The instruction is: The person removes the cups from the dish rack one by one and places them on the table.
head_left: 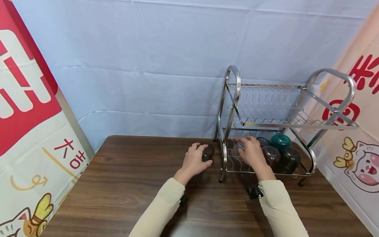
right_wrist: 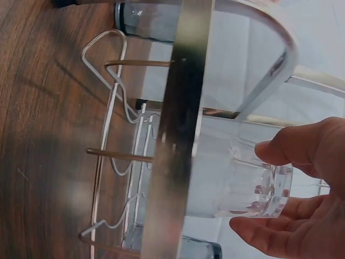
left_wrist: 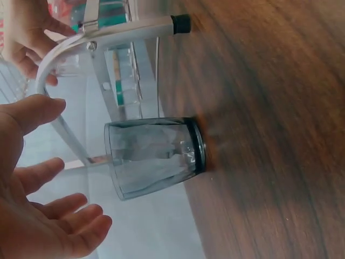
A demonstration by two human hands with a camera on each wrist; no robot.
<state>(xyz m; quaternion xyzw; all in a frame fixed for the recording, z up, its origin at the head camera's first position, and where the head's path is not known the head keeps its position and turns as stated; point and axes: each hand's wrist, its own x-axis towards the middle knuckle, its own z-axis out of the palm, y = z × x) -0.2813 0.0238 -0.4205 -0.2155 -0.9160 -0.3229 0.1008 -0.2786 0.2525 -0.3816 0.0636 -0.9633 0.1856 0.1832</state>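
Observation:
My left hand is spread beside a dark tinted glass that stands upright on the table. In the left wrist view a gap shows between its fingers and the rim. My right hand reaches into the lower tier of a metal dish rack. There it holds a clear glass near its thick base, with the thumb on one side and fingers on the other. This glass is upside down, its base toward the palm. Its mouth is partly hidden behind the rack's front bar.
Right of my right hand on the lower tier are a purple-tinted glass, a dark glass and a teal one. The upper tier overhangs them. A blue-grey cloth hangs behind the wooden table.

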